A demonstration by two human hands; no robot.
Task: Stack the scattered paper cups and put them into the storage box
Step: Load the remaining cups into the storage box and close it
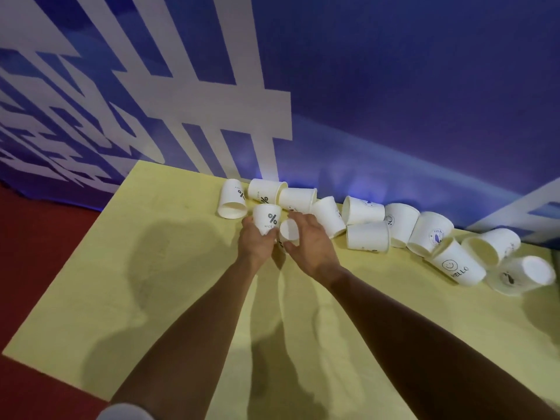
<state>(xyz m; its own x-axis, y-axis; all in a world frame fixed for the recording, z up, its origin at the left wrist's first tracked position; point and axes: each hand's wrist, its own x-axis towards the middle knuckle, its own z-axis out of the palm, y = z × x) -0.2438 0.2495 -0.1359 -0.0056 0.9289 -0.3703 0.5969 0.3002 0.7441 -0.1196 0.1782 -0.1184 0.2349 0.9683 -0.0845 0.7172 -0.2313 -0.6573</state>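
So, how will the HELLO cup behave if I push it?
The HELLO cup probably rolls in a curve: it lies on its tapered side. Thin paper, so likely light and crushable. The logo cup touching it may shift.

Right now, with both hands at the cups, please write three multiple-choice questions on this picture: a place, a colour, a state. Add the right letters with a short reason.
1. Where do the loose cups lie?
A. on the table, along the blue wall
B. on the red floor
C. in a box

2. What colour is the table top?
A. red
B. yellow
C. green

3. What does the left hand do?
A. lies flat
B. hangs empty
C. grips a cup with a percent sign

Answers:
1 A, they lie in a row at the table's far edge.
2 B, its surface is pale yellow.
3 C, its fingers curl round that cup, while the right hand holds a second cup.
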